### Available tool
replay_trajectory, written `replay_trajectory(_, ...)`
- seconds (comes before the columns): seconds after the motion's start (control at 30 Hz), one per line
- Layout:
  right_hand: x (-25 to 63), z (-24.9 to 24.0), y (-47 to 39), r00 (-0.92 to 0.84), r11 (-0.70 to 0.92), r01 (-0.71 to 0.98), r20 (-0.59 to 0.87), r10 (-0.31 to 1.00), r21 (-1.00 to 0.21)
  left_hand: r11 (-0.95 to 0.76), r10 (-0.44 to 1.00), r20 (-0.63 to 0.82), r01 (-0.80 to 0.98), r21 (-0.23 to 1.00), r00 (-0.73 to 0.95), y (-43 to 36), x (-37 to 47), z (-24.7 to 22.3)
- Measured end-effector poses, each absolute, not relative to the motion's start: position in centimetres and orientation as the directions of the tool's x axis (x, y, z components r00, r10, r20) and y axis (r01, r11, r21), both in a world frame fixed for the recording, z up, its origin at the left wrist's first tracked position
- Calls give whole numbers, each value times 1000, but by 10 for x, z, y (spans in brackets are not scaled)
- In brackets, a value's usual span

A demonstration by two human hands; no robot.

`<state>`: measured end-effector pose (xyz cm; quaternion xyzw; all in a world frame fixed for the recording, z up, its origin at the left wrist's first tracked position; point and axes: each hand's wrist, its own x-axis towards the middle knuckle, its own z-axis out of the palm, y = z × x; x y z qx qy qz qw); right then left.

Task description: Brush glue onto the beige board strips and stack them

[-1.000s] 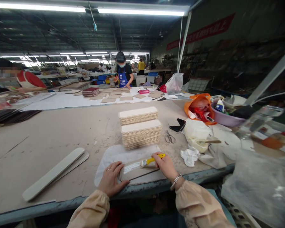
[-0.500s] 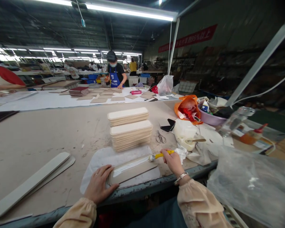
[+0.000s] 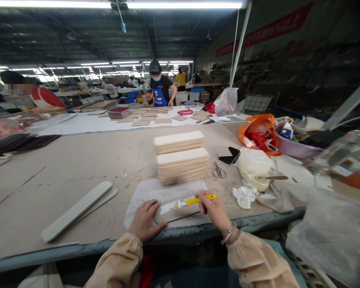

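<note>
My right hand is closed round the yellow handle of a brush, whose bristles touch a long rounded board. White streaks of a wet-looking coat show on the board's left part. My left hand rests with its fingers apart on the board's left end. The board lies on a white sheet near the table's front edge. Just behind it stand two stacks of pale rounded boards, a taller one and a lower one.
Long strips lie at the left. Scissors, crumpled tissue, a white container, an orange bag and a purple basin are on the right. A person in a blue apron stands across the table.
The brush in my right hand has moved left along the board, towards my left hand. The camera view has turned left, so the scene sits further right.
</note>
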<state>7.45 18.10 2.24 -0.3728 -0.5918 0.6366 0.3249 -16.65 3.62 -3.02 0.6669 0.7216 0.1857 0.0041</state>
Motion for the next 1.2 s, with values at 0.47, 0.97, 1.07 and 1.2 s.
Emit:
replay_trajectory(0.47,29,9,156,-643,-104,119,-156,749,-987,28,966,238,956,294,-101,36,-169,-35)
replay_trajectory(0.97,101,16,201,-453,-5,233,-113,884,-973,-4,956,284,970,241,-67,37,-173,-41)
replay_trajectory(1.07,115,18,211,-398,26,278,-91,913,-960,-10,954,295,974,228,-59,38,-175,-43)
replay_trajectory(1.2,132,22,221,-339,70,350,-57,939,-934,-15,950,307,975,223,-55,38,-177,-45)
